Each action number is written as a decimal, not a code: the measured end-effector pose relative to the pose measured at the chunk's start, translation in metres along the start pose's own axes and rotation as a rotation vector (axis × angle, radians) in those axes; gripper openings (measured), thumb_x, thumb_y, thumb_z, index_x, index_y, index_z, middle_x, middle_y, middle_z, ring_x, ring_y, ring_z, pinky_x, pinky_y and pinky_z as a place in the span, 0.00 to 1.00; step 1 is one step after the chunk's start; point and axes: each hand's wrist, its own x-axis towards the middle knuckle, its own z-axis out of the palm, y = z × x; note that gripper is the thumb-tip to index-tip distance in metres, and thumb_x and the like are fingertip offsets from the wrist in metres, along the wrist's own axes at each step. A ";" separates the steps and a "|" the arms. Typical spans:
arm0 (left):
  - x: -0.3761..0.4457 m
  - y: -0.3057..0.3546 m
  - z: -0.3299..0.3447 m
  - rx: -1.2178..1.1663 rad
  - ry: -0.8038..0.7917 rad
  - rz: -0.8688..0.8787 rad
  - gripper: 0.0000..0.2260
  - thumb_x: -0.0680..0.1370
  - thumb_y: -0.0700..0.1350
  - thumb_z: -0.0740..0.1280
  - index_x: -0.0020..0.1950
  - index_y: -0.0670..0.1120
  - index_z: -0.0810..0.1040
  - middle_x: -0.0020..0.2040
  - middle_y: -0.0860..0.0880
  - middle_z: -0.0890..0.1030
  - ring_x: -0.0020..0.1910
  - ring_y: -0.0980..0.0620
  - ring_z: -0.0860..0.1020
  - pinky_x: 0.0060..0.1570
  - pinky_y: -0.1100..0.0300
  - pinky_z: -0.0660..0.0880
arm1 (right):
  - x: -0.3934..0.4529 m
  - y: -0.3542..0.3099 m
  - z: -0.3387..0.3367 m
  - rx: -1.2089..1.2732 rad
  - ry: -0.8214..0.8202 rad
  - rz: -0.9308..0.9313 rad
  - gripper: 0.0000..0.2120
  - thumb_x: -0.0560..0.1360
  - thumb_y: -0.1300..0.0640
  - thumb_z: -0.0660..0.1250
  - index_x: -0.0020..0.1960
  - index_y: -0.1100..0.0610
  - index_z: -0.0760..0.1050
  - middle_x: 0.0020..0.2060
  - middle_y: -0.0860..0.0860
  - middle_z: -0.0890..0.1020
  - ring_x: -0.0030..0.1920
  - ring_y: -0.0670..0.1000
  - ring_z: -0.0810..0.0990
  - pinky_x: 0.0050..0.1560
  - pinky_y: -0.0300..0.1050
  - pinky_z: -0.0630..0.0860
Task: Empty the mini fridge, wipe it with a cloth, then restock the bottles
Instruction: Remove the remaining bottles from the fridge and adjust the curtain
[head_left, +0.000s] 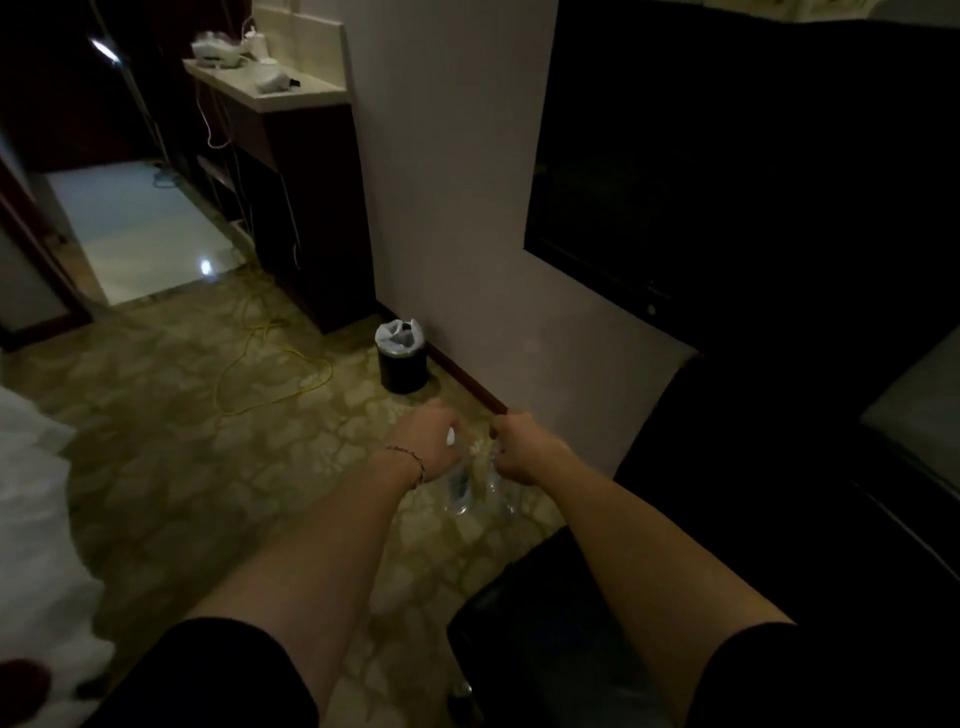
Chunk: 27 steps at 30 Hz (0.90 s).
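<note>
2 hands — left hand (434, 441), right hand (522, 451) — each with fingers curled round a clear bottle: left bottle (459, 488), right bottle (493, 480).

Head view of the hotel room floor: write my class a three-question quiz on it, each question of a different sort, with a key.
1. True or false: the left hand and the right hand each grip a clear bottle by its top.
2. The black bin stands: A) on the counter; B) on the carpet by the wall; C) on the bed.
3. Fill in: the cable trailing across the carpet is ____ in colour.

Key: 1 true; 2 B; 3 yellow.
</note>
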 end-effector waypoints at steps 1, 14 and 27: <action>0.018 -0.020 -0.009 0.000 0.004 -0.010 0.12 0.73 0.46 0.70 0.55 0.45 0.79 0.55 0.46 0.75 0.53 0.46 0.75 0.50 0.55 0.74 | 0.025 -0.011 -0.003 0.005 0.008 0.002 0.13 0.76 0.60 0.63 0.60 0.59 0.76 0.60 0.57 0.73 0.54 0.59 0.78 0.55 0.53 0.79; 0.297 -0.248 -0.090 -0.002 -0.004 -0.054 0.09 0.74 0.44 0.69 0.53 0.45 0.78 0.55 0.46 0.76 0.50 0.47 0.75 0.43 0.59 0.66 | 0.388 -0.101 -0.043 -0.014 -0.018 -0.014 0.14 0.76 0.60 0.63 0.62 0.57 0.74 0.60 0.56 0.72 0.55 0.58 0.76 0.57 0.53 0.77; 0.594 -0.427 -0.125 0.017 -0.101 -0.022 0.10 0.74 0.45 0.68 0.56 0.50 0.76 0.57 0.49 0.71 0.52 0.47 0.76 0.49 0.56 0.75 | 0.721 -0.125 -0.073 0.075 0.041 0.093 0.08 0.78 0.58 0.63 0.56 0.56 0.76 0.53 0.54 0.71 0.50 0.57 0.75 0.49 0.48 0.74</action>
